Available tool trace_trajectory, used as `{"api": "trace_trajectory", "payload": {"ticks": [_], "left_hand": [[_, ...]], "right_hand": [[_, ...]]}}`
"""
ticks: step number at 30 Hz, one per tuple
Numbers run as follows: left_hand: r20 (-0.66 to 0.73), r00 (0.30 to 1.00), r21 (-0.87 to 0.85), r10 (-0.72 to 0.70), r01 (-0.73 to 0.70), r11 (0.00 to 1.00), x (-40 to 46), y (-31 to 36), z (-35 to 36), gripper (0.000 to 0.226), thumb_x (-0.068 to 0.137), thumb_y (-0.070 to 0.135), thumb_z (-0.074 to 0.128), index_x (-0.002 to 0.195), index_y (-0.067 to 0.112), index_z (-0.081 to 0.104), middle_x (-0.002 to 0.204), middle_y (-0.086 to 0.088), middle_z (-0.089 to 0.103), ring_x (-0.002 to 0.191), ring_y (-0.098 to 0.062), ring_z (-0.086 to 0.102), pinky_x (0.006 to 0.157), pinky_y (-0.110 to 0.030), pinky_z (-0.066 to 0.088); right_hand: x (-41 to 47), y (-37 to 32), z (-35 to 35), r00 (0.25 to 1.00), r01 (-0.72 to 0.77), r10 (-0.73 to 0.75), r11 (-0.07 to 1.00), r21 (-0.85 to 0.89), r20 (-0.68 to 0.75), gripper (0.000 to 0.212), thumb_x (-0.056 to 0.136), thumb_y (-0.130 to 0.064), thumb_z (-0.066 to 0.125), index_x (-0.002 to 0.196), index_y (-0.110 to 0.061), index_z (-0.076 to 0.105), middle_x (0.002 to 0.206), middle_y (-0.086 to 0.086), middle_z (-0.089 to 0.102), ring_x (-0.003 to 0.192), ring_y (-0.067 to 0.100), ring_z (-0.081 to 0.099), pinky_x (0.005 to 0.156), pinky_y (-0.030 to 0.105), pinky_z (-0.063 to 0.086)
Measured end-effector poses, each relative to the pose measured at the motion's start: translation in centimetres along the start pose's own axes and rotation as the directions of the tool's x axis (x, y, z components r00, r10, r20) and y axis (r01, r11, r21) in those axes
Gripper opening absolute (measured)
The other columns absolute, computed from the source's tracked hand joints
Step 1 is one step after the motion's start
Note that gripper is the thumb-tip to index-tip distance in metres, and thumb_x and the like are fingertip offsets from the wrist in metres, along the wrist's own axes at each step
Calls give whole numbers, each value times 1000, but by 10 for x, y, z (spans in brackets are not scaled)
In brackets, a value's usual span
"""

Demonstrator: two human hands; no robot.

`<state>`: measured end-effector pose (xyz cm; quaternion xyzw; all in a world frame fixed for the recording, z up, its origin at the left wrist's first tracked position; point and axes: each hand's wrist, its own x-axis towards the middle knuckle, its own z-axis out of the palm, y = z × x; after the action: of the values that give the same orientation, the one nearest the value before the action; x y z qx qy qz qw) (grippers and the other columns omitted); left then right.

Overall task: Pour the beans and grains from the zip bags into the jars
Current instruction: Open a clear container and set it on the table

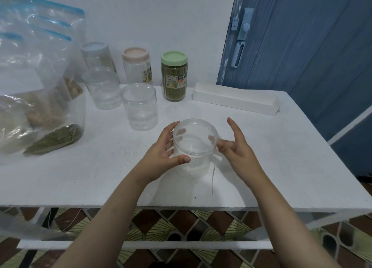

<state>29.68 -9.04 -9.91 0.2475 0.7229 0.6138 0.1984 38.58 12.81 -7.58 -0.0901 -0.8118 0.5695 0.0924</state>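
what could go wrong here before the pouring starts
1. The left hand grips the empty clear jar, while the right hand touches it with only some fingertips; the light jar could slip or tip.
2. Two more open jars stand close behind, so a careless reach might topple them.
3. The zip bags lie heaped at the table's left side; pulling one out may drag the others or spill grain.

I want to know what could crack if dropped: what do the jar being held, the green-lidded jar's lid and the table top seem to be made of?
The held jar looks like clear, glossy plastic: fingers show through its thin wall. The green lid seems matte, opaque plastic. The table top looks like a white-painted board, dull and slightly speckled; its core is not visible.
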Motion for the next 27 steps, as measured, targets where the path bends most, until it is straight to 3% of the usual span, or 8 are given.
{"api": "trace_trajectory", "payload": {"ticks": [2,8,12,14,18,21,24,27], "left_hand": [[16,1000,13,2,-3,1000,-1,0,1,100,65,46,83,148,42,29,143,25,46,135,4,42,112,-30,41],[48,999,34,-25,23,999,1,5,-2,104,65,50,83,150,50,22,145,32,40,133,9,41,110,-21,40],[46,998,21,-47,46,999,1,2,-4,112,68,46,88,153,47,15,134,48,42,125,20,41,107,-16,39],[50,998,13,-49,48,999,1,3,-3,116,63,50,86,155,44,16,142,39,41,128,17,41,103,-11,40],[56,998,14,-43,43,999,0,5,-3,115,60,53,86,155,41,22,151,21,42,135,7,41,111,-22,40],[54,998,14,-40,40,999,0,7,-3,108,61,53,85,153,37,30,149,19,45,136,1,43,116,-37,38],[51,997,5,-50,50,999,-1,7,-2,111,56,63,86,150,35,36,147,18,49,137,-2,44,116,-42,37],[39,998,10,-53,53,999,-2,7,0,108,56,62,86,149,37,37,146,20,48,137,-2,43,116,-43,37]], "right_hand": [[-2,-2,0,1000,-5,5,1000,3,-16,62,91,-53,51,149,-44,31,95,-29,72,114,-2,60,113,36,38],[3,-13,1,990,48,-16,975,-219,142,91,67,-72,63,147,-43,32,125,-16,58,112,4,57,91,24,43],[3,4,-6,998,44,-37,990,-131,52,50,97,-51,46,145,-41,36,116,-17,69,105,-17,57,87,7,37],[0,9,-6,999,37,-35,993,-114,17,47,98,-52,39,144,-43,36,113,-20,68,104,-19,56,84,0,37],[-2,8,6,986,117,-90,973,-197,140,75,77,-75,56,143,-52,31,130,-19,52,111,-2,56,90,19,46],[0,12,1,982,122,-97,980,-154,161,69,85,-69,54,148,-50,31,131,-14,53,110,1,58,98,30,49],[-1,14,-6,990,99,-90,992,-83,107,57,94,-54,43,148,-46,30,120,-20,58,110,1,61,105,32,46],[-3,5,1,990,130,-127,990,-49,66,63,90,-60,46,149,-41,32,132,-25,48,120,-8,50,108,24,43]]}}
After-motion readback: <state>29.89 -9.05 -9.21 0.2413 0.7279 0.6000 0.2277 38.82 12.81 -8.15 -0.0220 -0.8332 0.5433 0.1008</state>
